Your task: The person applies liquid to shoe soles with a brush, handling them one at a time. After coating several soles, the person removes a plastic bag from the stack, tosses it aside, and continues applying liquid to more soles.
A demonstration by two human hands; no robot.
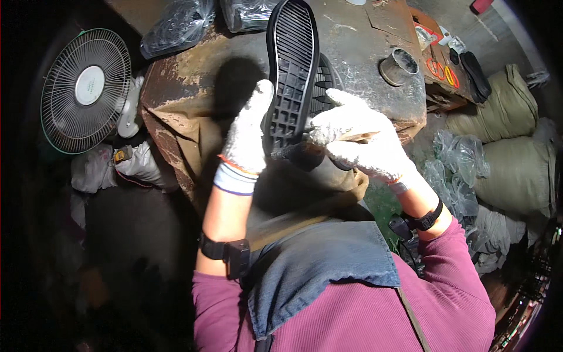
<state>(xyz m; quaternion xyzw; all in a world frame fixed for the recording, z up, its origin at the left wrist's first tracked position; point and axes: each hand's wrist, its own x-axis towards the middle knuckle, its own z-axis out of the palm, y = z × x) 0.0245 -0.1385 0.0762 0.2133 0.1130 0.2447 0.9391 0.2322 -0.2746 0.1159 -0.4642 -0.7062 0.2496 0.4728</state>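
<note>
black shoe sole, gridded face showing, held over the workbench's near edge. gloved left hand clasps its side; gloved right hand at lower end, grip: cannot tell. judged light, bendy, non-slip, hardly fragile; best held by side rims.

Open room between shoe sole and cup, fan blocking left

The shoe sole is black, ribbed at its far end, gridded beside the white-gloved left hand; the right hand is white-gloved too, with olive-green sacks to its right and mottled brown-grey worktop beyond.
</note>
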